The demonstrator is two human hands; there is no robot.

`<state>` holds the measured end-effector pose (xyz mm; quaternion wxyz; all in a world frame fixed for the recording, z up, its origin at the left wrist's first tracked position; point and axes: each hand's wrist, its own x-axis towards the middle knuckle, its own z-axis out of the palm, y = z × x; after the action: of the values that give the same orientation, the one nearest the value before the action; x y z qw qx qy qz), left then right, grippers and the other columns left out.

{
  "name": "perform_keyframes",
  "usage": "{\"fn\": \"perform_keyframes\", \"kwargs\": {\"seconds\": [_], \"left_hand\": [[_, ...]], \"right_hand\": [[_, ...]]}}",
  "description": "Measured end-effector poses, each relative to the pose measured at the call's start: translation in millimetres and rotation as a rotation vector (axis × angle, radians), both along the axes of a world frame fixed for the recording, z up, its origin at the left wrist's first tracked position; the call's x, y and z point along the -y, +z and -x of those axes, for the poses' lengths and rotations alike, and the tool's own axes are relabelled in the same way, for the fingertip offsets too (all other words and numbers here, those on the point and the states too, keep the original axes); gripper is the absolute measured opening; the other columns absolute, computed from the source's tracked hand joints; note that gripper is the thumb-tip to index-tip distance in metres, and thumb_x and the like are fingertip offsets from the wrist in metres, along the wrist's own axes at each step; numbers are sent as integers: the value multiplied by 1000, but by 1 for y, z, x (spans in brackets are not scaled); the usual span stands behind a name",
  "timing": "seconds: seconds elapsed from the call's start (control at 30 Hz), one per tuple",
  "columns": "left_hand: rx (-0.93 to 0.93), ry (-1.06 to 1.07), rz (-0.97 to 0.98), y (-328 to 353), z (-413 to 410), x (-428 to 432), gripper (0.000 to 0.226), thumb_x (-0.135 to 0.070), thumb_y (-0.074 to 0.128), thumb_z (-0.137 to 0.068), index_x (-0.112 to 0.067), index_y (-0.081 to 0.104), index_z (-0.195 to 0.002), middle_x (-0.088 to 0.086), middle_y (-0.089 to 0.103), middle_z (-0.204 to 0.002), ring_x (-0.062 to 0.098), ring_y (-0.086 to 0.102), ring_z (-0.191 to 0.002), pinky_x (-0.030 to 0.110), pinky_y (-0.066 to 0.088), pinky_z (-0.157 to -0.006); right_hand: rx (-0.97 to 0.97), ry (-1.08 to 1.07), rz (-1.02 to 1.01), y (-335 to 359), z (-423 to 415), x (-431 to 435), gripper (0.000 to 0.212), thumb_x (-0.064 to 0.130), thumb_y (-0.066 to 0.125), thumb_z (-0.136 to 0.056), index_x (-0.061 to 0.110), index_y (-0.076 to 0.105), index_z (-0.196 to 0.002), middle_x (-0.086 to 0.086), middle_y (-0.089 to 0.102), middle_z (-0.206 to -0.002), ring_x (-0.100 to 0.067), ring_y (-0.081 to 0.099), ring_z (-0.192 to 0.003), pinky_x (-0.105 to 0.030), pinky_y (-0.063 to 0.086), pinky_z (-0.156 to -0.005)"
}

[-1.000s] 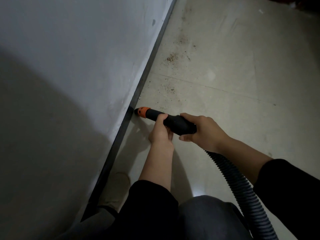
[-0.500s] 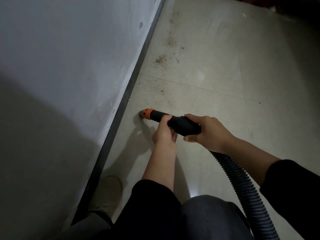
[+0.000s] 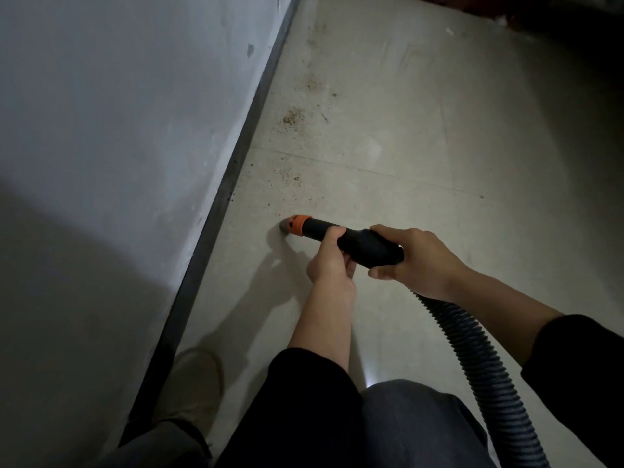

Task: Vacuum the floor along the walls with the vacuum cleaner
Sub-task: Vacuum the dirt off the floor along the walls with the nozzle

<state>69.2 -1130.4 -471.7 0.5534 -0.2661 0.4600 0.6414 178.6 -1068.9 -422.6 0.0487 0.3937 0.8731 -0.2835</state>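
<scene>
I hold a black vacuum nozzle [image 3: 361, 244] with an orange collar at its tip [image 3: 297, 225]. The tip rests on the pale floor [image 3: 422, 136], a little to the right of the dark baseboard [image 3: 216, 214]. My left hand [image 3: 329, 261] grips the nozzle from below near the front. Behind it, my right hand [image 3: 418, 261] wraps the rear of the nozzle, where the ribbed black hose [image 3: 472, 359] runs off to the lower right. Brown crumbs [image 3: 292, 118] lie on the floor ahead near the wall.
A grey wall [image 3: 118, 130] fills the left side. My shoe [image 3: 192, 383] stands by the baseboard at the bottom, with my knees beside it. More specks [image 3: 293, 179] lie near a floor joint. Dark objects sit at the top right corner.
The nozzle tip has drawn away from the baseboard, to the right across the floor. Both hands keep their grip. The view has shifted slightly.
</scene>
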Motion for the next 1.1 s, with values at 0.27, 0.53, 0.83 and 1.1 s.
{"fn": "perform_keyframes", "kwargs": {"seconds": [0.27,0.53,0.83,1.1], "left_hand": [[13,-56,-20,3,-20,-10,37,-16,72,-83,-3,62,-116,12,72,-104,18,69,-87,24,56,-73],[9,-138,-44,3,-26,-16,37,-18,71,-84,-4,62,-117,10,71,-103,17,66,-91,27,54,-87],[9,-140,-60,3,-9,-22,31,-18,71,-85,-6,63,-112,10,70,-104,16,65,-88,25,54,-81],[-16,-95,-35,-2,8,-21,33,-20,72,-84,-7,63,-113,8,71,-102,16,67,-91,24,54,-80]], "right_hand": [[12,-41,-17,5,-24,-3,45,28,79,-77,30,58,-118,4,68,-90,-18,60,-80,-34,51,-75],[20,-87,-27,8,-33,-7,42,27,78,-79,27,58,-116,2,67,-88,-18,59,-78,-35,51,-74],[33,-82,-44,7,-15,-14,41,27,77,-80,28,57,-116,5,64,-86,-17,58,-78,-32,49,-70],[7,-57,-24,-1,6,-17,45,29,78,-79,29,57,-119,3,66,-89,-18,60,-80,-34,51,-74]]}}
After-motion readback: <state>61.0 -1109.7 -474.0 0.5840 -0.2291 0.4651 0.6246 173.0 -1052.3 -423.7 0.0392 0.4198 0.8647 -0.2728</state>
